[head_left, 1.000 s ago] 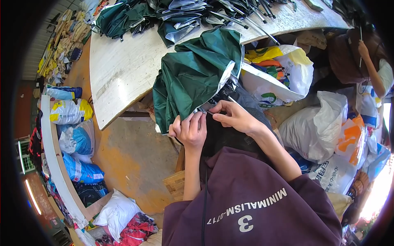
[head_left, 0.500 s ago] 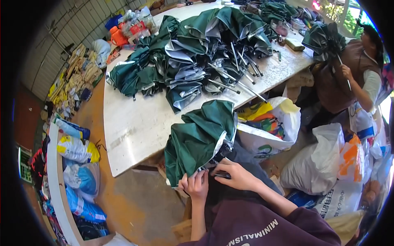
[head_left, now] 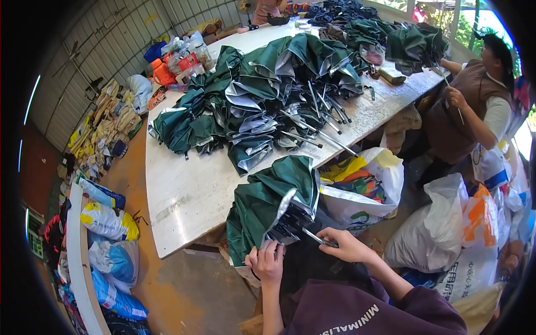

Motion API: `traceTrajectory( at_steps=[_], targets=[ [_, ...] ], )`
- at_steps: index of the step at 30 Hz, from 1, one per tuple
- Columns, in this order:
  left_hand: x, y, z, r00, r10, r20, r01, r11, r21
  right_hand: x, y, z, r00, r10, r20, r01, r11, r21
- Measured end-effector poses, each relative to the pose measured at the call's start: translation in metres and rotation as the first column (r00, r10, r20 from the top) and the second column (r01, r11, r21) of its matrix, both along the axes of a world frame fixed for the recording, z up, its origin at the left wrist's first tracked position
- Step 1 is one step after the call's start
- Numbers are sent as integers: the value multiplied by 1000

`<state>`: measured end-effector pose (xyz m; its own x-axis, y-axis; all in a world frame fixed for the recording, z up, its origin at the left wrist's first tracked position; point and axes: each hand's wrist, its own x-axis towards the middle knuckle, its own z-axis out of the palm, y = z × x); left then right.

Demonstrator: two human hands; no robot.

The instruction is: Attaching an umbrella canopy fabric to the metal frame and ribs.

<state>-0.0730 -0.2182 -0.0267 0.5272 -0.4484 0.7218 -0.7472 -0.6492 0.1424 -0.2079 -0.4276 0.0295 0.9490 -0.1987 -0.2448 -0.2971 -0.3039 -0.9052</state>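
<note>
"Where's the umbrella (head_left: pixel 265 192)?"
"At the table's (head_left: pixel 181 204) edge; left hand (head_left: pixel 266 264) pinches its cloth (head_left: pixel 245 223); right hand (head_left: pixel 347 245) curls round the shaft (head_left: pixel 314 237)."
"Progress?"
"Seemingly unfinished; cloth loose, more umbrellas (head_left: pixel 304 53) piled beyond."

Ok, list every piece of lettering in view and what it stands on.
I don't copy wording, but I can place it:
Purple shirt: pale capitals, cut off by the lower edge.
White sack at lower right: large dark characters, partly covered.
Yellow-and-white bag and blue bag at left: print too blurred.
Green umbrella in hand: no lettering visible.
</note>
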Motion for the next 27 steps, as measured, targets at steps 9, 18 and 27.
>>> traceTrajectory(
  at_steps=[9,18,27],
  targets=[
    [3,-2,12,983,-129,-128,139,987,79,8,12,15,986,-168,-20,150,810,567],
    [7,-9,3,973,-60,-224,96,984,152,15,28,19,965,-252,-66,202,563,802],
    [-4,-25,-10,972,-5,-234,50,982,184,12,40,14,950,-307,-50,209,512,833]
  ],
)
